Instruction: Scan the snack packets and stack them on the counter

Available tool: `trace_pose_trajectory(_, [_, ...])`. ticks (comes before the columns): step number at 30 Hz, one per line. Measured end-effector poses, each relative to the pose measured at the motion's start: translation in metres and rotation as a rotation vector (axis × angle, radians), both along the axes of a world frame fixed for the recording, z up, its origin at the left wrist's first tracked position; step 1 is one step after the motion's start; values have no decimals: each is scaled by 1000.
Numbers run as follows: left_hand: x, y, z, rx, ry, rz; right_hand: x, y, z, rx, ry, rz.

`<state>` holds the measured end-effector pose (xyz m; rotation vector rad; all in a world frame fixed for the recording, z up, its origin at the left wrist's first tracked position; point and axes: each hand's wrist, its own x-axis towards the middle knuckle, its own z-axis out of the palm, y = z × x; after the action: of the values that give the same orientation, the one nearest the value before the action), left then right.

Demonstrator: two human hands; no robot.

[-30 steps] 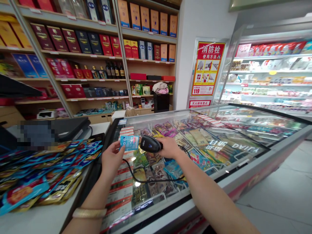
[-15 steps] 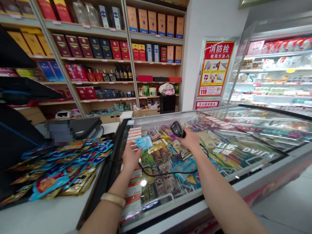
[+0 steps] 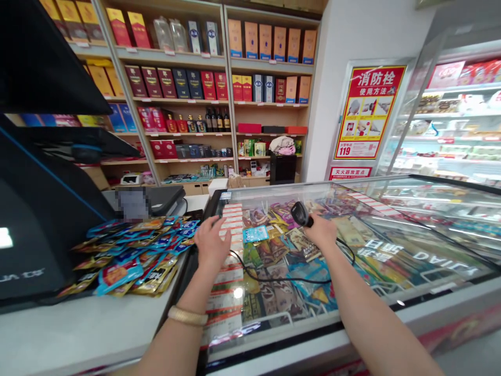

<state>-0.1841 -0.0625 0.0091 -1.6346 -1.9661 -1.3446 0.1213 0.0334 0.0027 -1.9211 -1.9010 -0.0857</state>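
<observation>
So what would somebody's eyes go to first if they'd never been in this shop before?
Probably the big heap of shiny packets on the counter at the left. Next, maybe the black scanner in the right hand, above the glass-topped freezer, where a small blue packet lies near the open left hand. The red-and-yellow poster behind the freezer is bright too.

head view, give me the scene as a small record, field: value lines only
left hand: open, empty
right hand: gripping a black handheld scanner
on the glass: small light-blue rectangular packet
cord: thin black cable, curving over the glass
surface: long glass-topped freezer
left side: pile of shiny blue and gold packets on a white counter
behind: wooden shelves with boxes and bottles
</observation>
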Motion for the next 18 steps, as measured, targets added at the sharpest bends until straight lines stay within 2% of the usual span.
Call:
trace_pose_trajectory(3, [-28,-23,30,135,69,298,-3,-1,1,20,-4,25])
trace_pose_trajectory(6, [-60,-41,49,162,122,430,-6,-2,0,40,-9,68])
trace_pose_trajectory(9, [-91,-47,53,45,190,468,-8,-1,-2,53,-7,95])
trace_pose_trajectory(11, [-110,-47,51,-51,208,479,-9,0,-3,62,-2,102])
trace_pose_trajectory(13, [-125,-47,48,-77,204,458,-10,0,-3,72,7,105])
trace_pose_trajectory(16, [-136,-49,50,33,148,367,-11,-1,-1,78,20,111])
trace_pose_trajectory(18, [-132,-53,57,152,63,325,-13,-3,1,82,32,118])
